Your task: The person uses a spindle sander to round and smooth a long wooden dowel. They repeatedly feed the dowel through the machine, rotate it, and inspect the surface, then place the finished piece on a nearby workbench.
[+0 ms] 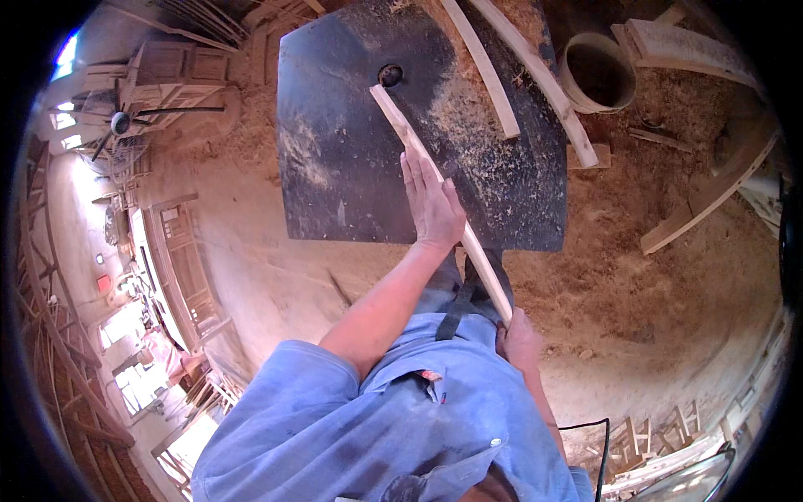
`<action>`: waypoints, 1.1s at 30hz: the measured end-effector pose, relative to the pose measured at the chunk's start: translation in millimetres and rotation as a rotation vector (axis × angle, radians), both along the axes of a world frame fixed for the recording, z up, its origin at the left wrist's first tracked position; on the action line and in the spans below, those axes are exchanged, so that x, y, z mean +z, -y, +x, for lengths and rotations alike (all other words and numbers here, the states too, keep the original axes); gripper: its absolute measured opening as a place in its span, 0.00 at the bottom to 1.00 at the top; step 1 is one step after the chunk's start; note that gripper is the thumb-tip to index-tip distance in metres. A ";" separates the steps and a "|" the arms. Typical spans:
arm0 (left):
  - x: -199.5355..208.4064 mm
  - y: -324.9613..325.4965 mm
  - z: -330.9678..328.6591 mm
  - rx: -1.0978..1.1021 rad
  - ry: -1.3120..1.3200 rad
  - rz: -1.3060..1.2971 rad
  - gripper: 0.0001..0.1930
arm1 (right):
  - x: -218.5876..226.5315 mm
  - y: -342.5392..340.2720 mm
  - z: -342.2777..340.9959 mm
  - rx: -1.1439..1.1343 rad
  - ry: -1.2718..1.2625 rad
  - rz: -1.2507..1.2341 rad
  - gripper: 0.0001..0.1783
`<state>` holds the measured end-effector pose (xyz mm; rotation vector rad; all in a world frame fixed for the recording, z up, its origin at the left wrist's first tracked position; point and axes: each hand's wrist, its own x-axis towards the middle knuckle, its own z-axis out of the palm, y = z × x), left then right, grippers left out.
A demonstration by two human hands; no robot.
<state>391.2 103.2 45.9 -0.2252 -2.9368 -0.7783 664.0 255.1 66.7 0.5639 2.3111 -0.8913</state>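
Note:
A long, slightly curved wooden strip (481, 259) slants from the dark machine table (335, 192) back toward my waist. Its far end lies beside a round opening with a dark spindle (390, 75) in the tabletop. My left hand (435, 205) lies over the strip near the table's front edge, fingers stretched along its left side and the thumb on the right. Close to my right hip, my right hand (523, 341) is closed around the strip's near end; its fingers are partly hidden and a little blurred.
Two more curved strips (487, 75) (548, 79) lie on the table's right side among wood shavings (468, 117). A round bucket (597, 74) stands to the right, near curved boards (711, 197). Sawdust covers the floor; a fan (121, 124) stands far left.

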 end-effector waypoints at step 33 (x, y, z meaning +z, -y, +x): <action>-6.4 22.6 -77.7 -0.061 -0.026 -0.113 0.33 | 11.1 37.7 -76.8 -0.045 -0.173 -0.044 0.16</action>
